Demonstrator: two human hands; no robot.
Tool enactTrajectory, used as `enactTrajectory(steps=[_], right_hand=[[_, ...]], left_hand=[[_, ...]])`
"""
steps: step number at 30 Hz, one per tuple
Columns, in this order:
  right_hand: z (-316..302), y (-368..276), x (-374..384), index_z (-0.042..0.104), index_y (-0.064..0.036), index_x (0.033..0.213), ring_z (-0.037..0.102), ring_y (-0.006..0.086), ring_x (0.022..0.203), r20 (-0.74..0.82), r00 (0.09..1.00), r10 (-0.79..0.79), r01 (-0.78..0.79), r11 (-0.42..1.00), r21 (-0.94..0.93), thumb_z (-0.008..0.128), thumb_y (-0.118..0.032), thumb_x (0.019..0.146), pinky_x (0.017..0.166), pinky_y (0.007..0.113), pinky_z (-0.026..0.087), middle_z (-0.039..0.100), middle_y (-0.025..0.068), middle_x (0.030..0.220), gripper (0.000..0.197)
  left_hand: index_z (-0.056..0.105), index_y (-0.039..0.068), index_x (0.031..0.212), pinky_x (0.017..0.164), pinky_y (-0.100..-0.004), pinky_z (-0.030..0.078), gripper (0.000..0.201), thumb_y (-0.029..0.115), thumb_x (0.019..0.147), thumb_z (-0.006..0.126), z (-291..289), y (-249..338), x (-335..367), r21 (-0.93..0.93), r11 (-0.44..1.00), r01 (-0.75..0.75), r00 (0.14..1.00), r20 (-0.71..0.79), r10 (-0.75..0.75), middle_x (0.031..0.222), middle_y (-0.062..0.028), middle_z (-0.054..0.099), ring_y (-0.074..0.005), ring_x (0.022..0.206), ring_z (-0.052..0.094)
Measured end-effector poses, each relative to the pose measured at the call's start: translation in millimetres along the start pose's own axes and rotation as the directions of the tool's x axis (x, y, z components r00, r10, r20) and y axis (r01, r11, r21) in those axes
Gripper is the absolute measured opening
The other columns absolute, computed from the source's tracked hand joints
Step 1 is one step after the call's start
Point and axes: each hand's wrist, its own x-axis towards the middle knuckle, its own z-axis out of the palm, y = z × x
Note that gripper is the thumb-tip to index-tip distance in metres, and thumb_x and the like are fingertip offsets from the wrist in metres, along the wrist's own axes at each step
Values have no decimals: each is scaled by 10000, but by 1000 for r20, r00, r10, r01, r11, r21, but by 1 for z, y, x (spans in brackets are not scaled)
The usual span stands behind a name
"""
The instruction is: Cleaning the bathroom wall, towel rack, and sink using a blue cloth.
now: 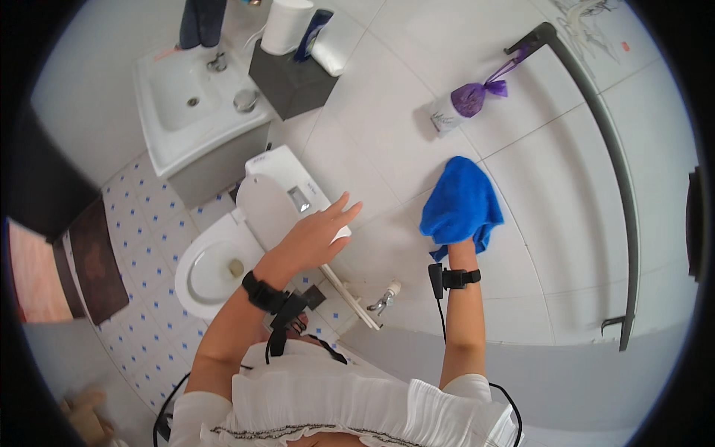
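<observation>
My right hand is buried in a bright blue cloth [462,197], which lies against the white tiled wall [514,160]; the cloth drapes over the hand down to the wrist and hides the fingers. My left hand [316,235] holds nothing, its fingers spread in the air. In the picture it overlaps the white toilet tank [279,167], which has a silver flush button [299,197] on top. Whether the hand touches the tank, I cannot tell. Both wrists carry black straps with cables.
A white toilet bowl [212,272] with raised lid stands left, below a washbasin [160,123]. A dark corner shelf [294,82] bears a white roll and packs. On the wall are a purple-topped hanging bag [469,100], a long grey rail [614,160] and a small tap [383,299].
</observation>
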Motion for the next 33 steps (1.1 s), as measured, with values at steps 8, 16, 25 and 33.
enactTrajectory(steps=[8, 16, 25, 33], right_hand=[[-4, -61, 40, 460, -37, 1374, 477, 276, 1281, 118, 992, -44, 69, 974, -217, 517, -179, 951, 1089, 362, 365, 522, 138, 1361, 449], [45, -27, 44, 537, -49, 1311, 505, 297, 1252, 41, 999, 6, 3, 976, -216, 585, -218, 890, 1066, 381, 385, 551, 158, 1325, 456], [57, -82, 97, 343, -45, 1429, 441, 246, 1308, 126, 992, 26, -92, 828, 553, 378, -254, 1024, 1064, 371, 374, 446, 138, 1422, 457], [37, -90, 96, 269, -52, 1459, 388, 229, 1340, 226, 961, 160, -204, -143, 969, 328, -306, 1054, 1093, 372, 336, 370, 113, 1470, 482]], left_hand=[[444, 98, 1415, 1030, -379, 421, 563, 126, 881, 620, -60, -27, -41, -47, 995, 86, 994, -61, -89, 1471, -182, 412, -354, 1288, 472], [508, 88, 1366, 921, -369, 462, 553, 137, 843, 680, -90, -20, 22, -85, 987, -135, 972, -204, 115, 1234, -135, 588, -294, 1046, 598], [435, 45, 1377, 978, -434, 380, 783, 281, 718, 787, -92, 57, 179, 270, 908, -320, 775, -476, 415, 1276, -147, 513, -320, 1150, 494], [581, 54, 1071, 925, -433, 377, 480, 266, 690, 783, -64, 101, 216, 255, 928, -273, 730, -573, 372, 974, -96, 603, -305, 982, 531]])
